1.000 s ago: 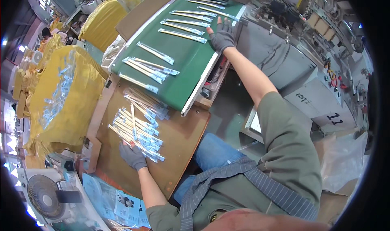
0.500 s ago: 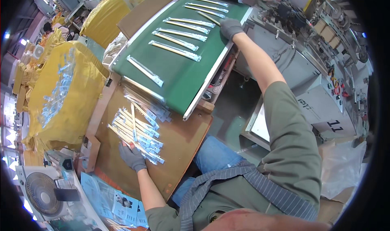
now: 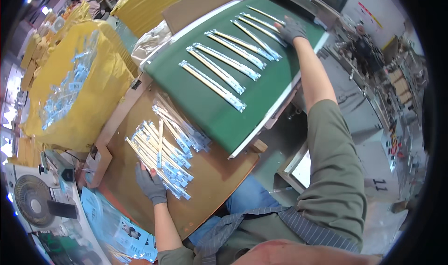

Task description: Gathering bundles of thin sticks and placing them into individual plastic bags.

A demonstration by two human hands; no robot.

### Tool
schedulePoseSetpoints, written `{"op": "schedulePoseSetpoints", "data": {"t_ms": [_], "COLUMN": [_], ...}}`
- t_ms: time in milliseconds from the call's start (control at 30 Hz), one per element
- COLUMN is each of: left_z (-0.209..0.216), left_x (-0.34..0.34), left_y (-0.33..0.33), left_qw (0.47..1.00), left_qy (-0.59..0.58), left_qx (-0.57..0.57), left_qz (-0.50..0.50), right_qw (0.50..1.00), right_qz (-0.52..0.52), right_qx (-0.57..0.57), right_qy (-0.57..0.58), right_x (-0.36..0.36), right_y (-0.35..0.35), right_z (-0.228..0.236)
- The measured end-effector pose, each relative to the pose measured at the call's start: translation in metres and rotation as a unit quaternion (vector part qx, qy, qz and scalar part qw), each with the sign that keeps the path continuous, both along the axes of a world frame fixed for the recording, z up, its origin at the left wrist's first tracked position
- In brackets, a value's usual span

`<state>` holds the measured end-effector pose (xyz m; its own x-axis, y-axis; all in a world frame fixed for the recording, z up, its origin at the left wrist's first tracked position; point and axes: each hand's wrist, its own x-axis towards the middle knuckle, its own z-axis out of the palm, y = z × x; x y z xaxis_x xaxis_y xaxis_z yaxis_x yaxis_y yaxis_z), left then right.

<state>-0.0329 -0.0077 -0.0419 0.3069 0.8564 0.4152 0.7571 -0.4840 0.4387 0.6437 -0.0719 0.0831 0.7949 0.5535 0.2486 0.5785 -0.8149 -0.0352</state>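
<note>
the left hand (image 3: 151, 186), in a grey glove with bare fingertips, lies at the near edge of a heap of wrapped sticks (image 3: 169, 161) on the brown surface (image 3: 219, 181). its fingers point to about eleven o'clock and stand slightly apart, with the nearest sticks right against them; whether they pinch any is more than i can tell. from that hand, the heap spreads from twelve round to two o'clock, pale wooden ends mostly toward ten and blue-marked ends toward four. one packet lies across the top, running roughly from twelve to six. a further bunch (image 3: 182, 125) rests beyond the heap, at about one o'clock from the same hand, close to the low end of the green belt (image 3: 224, 129).

the right hand (image 3: 293, 30), gloved alike, is over the belt, at one to two o'clock from the left. its fingers reach toward ten o'clock, at the blue end of the farthest packet (image 3: 264, 15); they look close together, but i cannot tell whether they hold it. other packets (image 3: 212, 86) lie in a slanting row on the belt, running from the right hand's nine o'clock round to eight, well clear of the left hand.
</note>
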Motion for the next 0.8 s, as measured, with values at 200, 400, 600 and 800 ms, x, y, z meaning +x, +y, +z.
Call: {"op": "schedulePoseSetpoints", "data": {"t_ms": [200,400,600,800], "left_z": [-0.001,-0.016,-0.008,0.031], "left_x": [-0.001,-0.002,0.017,0.045], "left_y": [0.0,0.006,0.009,0.013], "left_qw": [1.0,0.998,0.995,0.802], "left_qy": [-0.007,0.044,-0.068,-0.405], "left_qx": [0.001,0.046,-0.072,-0.438], "left_qz": [-0.025,-0.003,-0.024,-0.038], "right_qw": [0.96,0.913,0.9,0.885], "right_qz": [0.246,0.387,0.433,0.125], "right_qx": [0.113,0.033,0.013,0.135], "right_qy": [0.075,0.125,0.045,0.428], "right_x": [-0.056,-0.282,-0.446,-0.425], "right_y": [0.015,0.021,0.051,0.102], "right_z": [-0.016,-0.005,-0.012,-0.068]}}
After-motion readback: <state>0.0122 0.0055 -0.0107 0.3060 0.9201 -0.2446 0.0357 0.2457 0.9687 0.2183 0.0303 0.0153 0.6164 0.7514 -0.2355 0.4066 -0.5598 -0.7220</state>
